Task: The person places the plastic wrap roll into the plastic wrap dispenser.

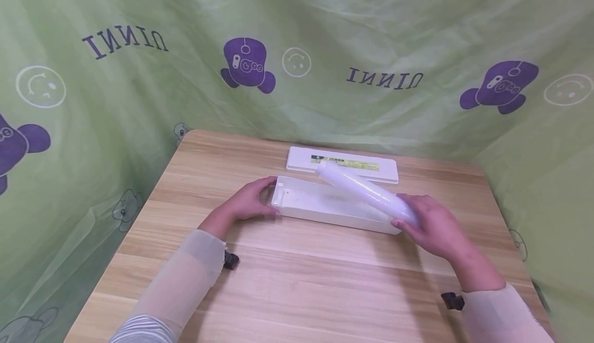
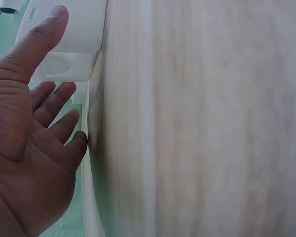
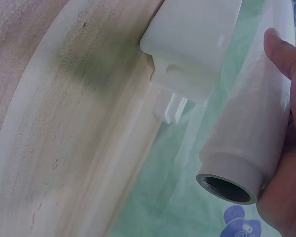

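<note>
My right hand (image 1: 433, 224) grips a roll of plastic wrap (image 1: 366, 191) near its right end, the thumb along the near side. Tilted, its far left end higher, the roll passes over a long white open box (image 1: 320, 211). The open end of its cardboard core (image 3: 227, 189) faces the right wrist camera. My left hand (image 1: 248, 198) holds the box's left end, thumb at the front corner and index finger at the back corner. In the left wrist view the thumb (image 2: 44, 37) lies against the box's front wall (image 2: 81, 24), the other fingers loosely bent beyond its end.
Behind the box lies a flat white lid (image 1: 297, 158) with a green and yellow label (image 1: 366, 165). Everything stands on a wood-grain table (image 1: 301, 291). A green printed curtain (image 1: 315, 116) hangs close around its back and sides.
</note>
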Demonstrator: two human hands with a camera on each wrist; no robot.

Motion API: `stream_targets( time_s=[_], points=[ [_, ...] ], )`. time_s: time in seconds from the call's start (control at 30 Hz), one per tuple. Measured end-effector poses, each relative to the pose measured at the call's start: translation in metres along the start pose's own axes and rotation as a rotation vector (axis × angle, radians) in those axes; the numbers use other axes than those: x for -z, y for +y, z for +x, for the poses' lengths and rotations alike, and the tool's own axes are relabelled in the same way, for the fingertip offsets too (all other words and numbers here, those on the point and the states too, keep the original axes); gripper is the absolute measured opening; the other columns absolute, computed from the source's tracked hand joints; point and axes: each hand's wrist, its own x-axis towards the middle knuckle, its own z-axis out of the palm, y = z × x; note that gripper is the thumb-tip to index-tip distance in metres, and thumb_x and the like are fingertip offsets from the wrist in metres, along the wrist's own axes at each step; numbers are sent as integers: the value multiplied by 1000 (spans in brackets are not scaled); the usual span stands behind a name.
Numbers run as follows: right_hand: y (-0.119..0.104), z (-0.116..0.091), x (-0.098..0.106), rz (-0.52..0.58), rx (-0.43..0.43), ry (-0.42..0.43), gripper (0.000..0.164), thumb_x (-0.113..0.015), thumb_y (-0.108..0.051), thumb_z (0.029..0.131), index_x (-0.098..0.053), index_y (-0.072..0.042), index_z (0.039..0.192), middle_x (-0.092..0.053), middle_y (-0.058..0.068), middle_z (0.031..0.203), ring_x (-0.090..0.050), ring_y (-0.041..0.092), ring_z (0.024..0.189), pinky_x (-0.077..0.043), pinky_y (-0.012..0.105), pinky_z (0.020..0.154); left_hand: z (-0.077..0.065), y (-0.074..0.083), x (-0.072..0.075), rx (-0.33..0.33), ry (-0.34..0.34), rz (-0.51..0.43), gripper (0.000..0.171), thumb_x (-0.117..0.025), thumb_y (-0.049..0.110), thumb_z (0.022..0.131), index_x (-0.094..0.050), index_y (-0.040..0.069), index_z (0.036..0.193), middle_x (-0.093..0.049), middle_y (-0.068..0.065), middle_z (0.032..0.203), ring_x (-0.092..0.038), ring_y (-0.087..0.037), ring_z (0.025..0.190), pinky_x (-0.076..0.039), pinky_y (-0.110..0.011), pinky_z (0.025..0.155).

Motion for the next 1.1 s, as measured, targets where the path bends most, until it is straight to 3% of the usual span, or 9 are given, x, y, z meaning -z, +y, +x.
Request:
stream_targets(
  time_s=[1.1],
  points=[
    [-4,10,-10,-1,15,-38,65,-83,-34,89,-60,-2,141,-70,19,121,-65,34,101,-56,54,79,1,-4,-3,18,4,-7,112,-96,45,69,-40,15,160,-45,-4,161,-36,-27,151,-26,-44,126]
  ],
)
